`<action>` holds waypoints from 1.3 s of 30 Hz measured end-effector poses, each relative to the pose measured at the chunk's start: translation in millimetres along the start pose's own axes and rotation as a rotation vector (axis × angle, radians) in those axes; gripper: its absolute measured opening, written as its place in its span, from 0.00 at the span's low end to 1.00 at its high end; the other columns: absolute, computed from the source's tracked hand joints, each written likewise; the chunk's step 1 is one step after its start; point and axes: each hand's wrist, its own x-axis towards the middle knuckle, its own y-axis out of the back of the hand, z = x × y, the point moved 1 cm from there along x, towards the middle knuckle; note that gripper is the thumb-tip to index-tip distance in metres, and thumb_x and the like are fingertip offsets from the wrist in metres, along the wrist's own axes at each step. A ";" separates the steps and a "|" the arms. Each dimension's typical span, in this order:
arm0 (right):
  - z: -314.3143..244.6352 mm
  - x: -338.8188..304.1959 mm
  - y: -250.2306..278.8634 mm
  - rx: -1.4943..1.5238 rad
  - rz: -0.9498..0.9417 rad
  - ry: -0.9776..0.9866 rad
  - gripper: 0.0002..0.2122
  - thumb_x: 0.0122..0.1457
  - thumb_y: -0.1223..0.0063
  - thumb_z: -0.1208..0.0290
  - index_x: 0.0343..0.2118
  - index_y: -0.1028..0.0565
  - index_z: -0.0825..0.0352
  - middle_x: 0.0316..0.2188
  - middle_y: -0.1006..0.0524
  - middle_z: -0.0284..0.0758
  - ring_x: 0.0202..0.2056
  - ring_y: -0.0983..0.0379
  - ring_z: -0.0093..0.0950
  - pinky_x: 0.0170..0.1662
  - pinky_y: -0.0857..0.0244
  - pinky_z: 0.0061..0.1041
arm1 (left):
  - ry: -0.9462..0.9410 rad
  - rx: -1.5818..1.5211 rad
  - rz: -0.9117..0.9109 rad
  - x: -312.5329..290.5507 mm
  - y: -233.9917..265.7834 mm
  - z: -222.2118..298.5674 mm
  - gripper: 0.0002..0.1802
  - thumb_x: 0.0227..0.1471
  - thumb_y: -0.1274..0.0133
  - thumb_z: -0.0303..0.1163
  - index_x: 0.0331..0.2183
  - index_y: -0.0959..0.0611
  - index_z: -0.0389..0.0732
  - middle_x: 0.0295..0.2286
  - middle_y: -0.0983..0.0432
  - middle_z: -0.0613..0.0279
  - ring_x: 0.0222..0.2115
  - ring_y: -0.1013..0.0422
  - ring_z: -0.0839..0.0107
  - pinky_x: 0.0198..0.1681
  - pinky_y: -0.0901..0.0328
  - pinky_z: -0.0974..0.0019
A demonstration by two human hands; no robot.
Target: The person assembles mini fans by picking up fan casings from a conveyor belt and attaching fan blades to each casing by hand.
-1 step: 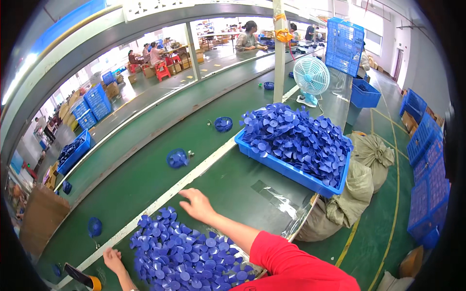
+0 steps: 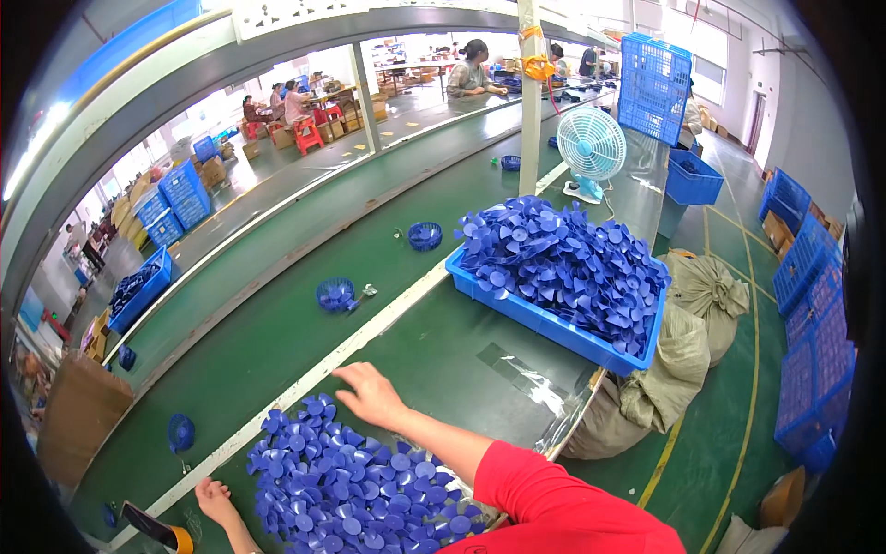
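Note:
My right hand (image 2: 371, 395) hovers at the far edge of a loose pile of small blue fan blades (image 2: 360, 485), beside the white strip along the belt. Its fingers are stretched out and apart, with nothing visible in them. To the left of the pile is my left hand (image 2: 217, 504), near the same strip. Its fingers look loosely bent and apart, and I see nothing held. Beyond my right hand, a round blue mesh fan guard (image 2: 334, 294) lies on the green belt (image 2: 268, 342), with a blue blade and a small pale part at its right side.
A blue tray (image 2: 554, 328) heaped with more blades stands at the right, near a light-blue desk fan (image 2: 591, 148). Other guards (image 2: 425, 236) lie along the belt. A dark object with a yellow band (image 2: 159, 531) is at lower left; sacks (image 2: 664, 369) stand beside the table.
My right hand has shifted slightly left. At the nearest guard beyond it, the blade and the small pale part sit slightly farther right relative to the mesh.

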 end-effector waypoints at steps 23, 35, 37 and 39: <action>-9.2 10.7 -23.9 -0.138 -0.262 0.268 0.20 0.50 0.49 0.66 0.48 0.32 0.65 0.45 0.30 0.37 0.48 0.38 0.36 0.50 0.46 0.35 | -0.053 0.181 0.101 -27.8 -21.8 48.0 0.05 0.48 0.52 0.22 0.31 0.23 0.36 0.22 0.25 0.64 0.20 0.31 0.79 0.24 0.35 0.76; -6.7 6.1 -18.3 -0.284 -0.225 0.204 0.16 0.42 0.41 0.64 0.36 0.25 0.65 0.26 0.31 0.36 0.34 0.35 0.36 0.39 0.42 0.33 | -0.100 0.225 0.118 -27.4 -24.2 40.5 0.05 0.46 0.50 0.23 0.30 0.22 0.37 0.21 0.25 0.64 0.21 0.30 0.78 0.26 0.34 0.74; -5.9 6.7 -14.0 -0.314 -0.230 0.222 0.16 0.42 0.41 0.64 0.35 0.24 0.65 0.26 0.30 0.35 0.33 0.35 0.35 0.38 0.43 0.32 | -0.134 0.303 0.048 -26.2 -35.5 50.7 0.05 0.47 0.50 0.24 0.31 0.22 0.38 0.22 0.25 0.63 0.21 0.30 0.78 0.27 0.34 0.74; -6.4 7.2 -12.0 -0.343 -0.222 0.247 0.15 0.40 0.41 0.64 0.33 0.23 0.64 0.25 0.31 0.34 0.33 0.35 0.34 0.38 0.43 0.32 | -0.266 0.332 -0.025 -32.5 -55.3 77.0 0.07 0.46 0.49 0.26 0.31 0.21 0.40 0.23 0.24 0.59 0.24 0.27 0.70 0.30 0.33 0.69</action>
